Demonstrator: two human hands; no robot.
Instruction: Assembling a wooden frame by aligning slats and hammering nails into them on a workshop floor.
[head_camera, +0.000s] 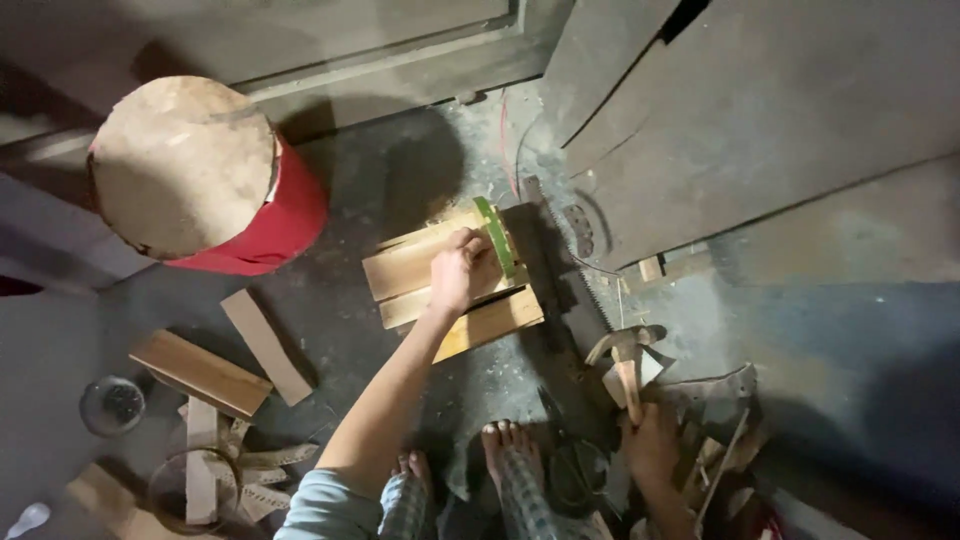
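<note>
My left hand reaches forward onto a small stack of light wooden boards lying on the dusty floor. Its fingers grip a narrow green strip that lies across the boards' right end. A hand saw lies just right of the boards, with its wooden handle toward me. My right hand is low at the right, resting in a heap of tools and scraps at the lower end of a wooden handle. Whether it grips that handle is unclear.
A red drum with a round wooden top stands at the upper left. Loose planks and offcuts lie at the left, near a round glass dish. Large grey panels lean at the upper right. My bare feet are below the boards.
</note>
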